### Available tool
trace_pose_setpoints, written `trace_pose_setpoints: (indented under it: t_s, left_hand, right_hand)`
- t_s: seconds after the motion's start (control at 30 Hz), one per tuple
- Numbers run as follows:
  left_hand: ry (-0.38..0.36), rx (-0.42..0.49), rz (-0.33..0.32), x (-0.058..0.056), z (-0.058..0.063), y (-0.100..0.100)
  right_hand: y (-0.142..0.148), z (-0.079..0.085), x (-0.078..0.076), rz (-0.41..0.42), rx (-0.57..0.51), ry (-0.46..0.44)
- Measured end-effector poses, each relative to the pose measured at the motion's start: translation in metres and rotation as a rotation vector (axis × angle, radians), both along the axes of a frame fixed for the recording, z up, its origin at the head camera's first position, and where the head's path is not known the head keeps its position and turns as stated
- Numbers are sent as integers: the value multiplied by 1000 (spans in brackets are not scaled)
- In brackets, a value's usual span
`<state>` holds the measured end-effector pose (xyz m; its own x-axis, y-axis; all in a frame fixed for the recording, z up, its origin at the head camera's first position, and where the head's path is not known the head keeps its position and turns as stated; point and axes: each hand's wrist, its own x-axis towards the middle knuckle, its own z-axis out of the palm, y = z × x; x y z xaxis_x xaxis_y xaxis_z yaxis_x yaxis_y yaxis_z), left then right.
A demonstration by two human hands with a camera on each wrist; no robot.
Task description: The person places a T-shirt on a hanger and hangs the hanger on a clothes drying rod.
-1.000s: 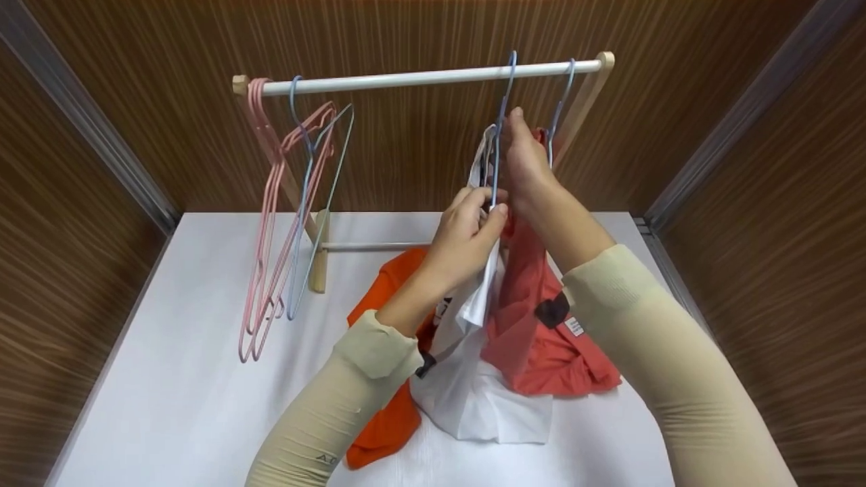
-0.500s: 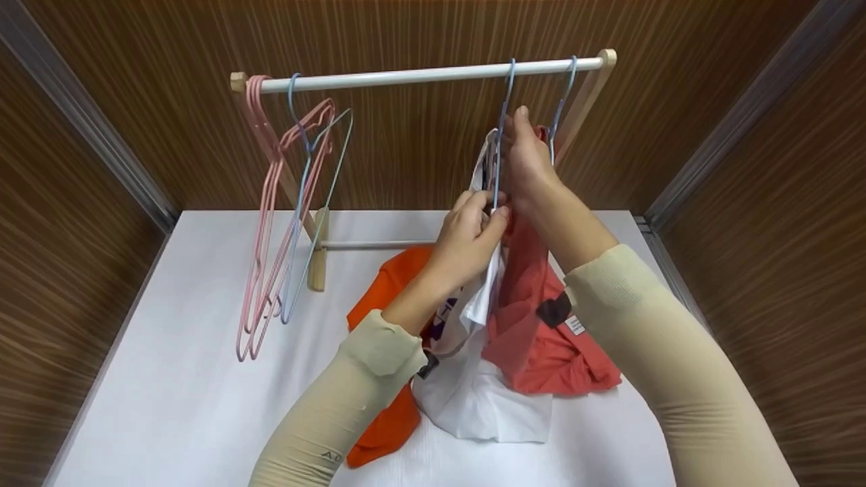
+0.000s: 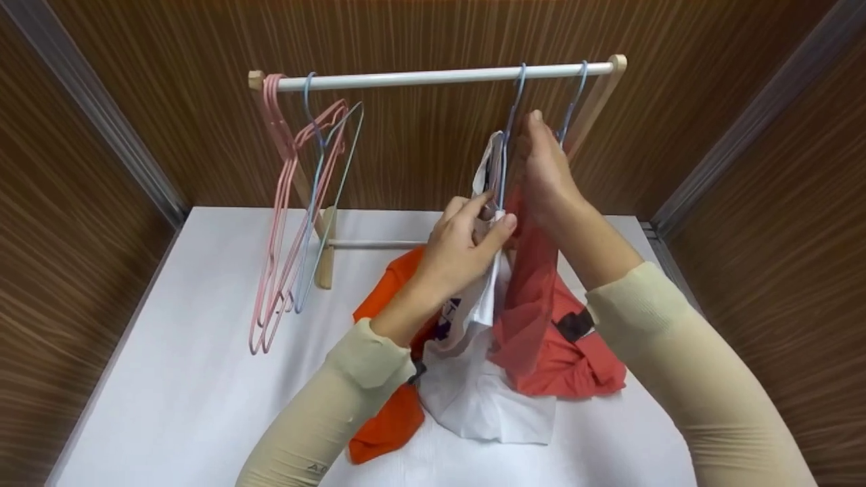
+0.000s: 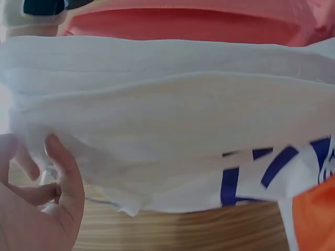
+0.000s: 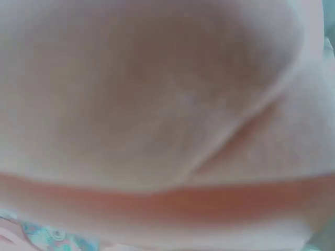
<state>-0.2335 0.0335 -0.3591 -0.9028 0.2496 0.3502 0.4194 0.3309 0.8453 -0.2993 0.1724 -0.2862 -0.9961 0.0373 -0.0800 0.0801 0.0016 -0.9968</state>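
A white T-shirt (image 3: 477, 304) with dark blue print hangs on a blue wire hanger (image 3: 514, 115) toward the right of the rail. My left hand (image 3: 460, 250) pinches the shirt at the hanger's near shoulder, thumb on the right and fingers on the left. In the left wrist view, its bent fingers (image 4: 63, 162) meet the white cloth's edge. My right hand (image 3: 549, 176) stands upright with straight thumb, between the white shirt and a red garment (image 3: 534, 297) on another blue hanger (image 3: 572, 108). Its other fingers are mostly hidden. Blurred pale cloth fills the right wrist view.
Pink hangers (image 3: 277, 182), a blue hanger (image 3: 316, 169) and a thin green one (image 3: 352, 142) hang at the left of the white rail (image 3: 419, 76). An orange garment (image 3: 389, 423) lies under the white shirt on the white table (image 3: 169, 379). Wood-grain panels surround it.
The whole head view has shifted slightly right. My left fingers have loosened a little and the index finger has straightened; my right hand has moved slightly away from the white shirt's hanger.
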Motion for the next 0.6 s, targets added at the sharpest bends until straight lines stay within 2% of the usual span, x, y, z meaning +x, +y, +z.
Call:
trace_pose_setpoints:
  t_s: [0.13,0.23,0.33,0.47,0.6]
  left_hand:
    - [127,-19,40,15,5,-19]
    - [261,32,69,26,10,-42]
    - [381,80,136,39,14,-71]
    - [466,82,244,60,13,-106]
    - [494,55,354,78,7,-132]
  right_hand:
    - [1,3,19,-11,107,88]
    - [-4,5,35,14,125,203]
    - [-11,6,53,52,133,340]
    - [-20,-2,78,111,182,520]
    - [-31,-20,102,175,274,686]
